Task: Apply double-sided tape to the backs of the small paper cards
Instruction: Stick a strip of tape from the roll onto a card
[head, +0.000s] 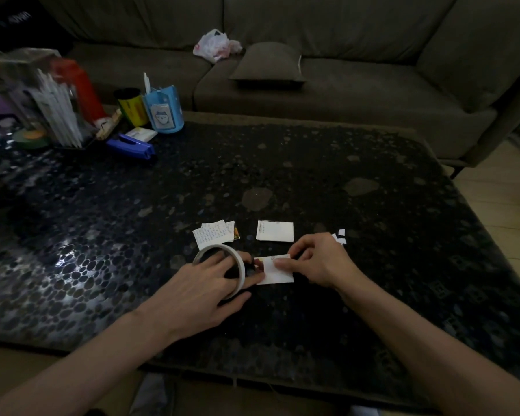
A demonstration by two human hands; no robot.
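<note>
One white ring-shaped tape roll [219,265] gripped by left hand [204,283], one small white paper card [278,273] just right of the roll, pinched by right hand [318,262]

White tape roll [241,273], on edge in my grip; blank card [278,274] flat just right of it; second card [274,231], printed stack [212,235] beyond the roll.

Near the front edge of the table [312,175], the left hand [204,283] holds a tape roll [241,270], fingers through its ring. The roll is just beside a white card [278,274], which the right hand [318,262] pinches. Just behind lie printed cards [213,235] and a blank card [275,231].
</note>
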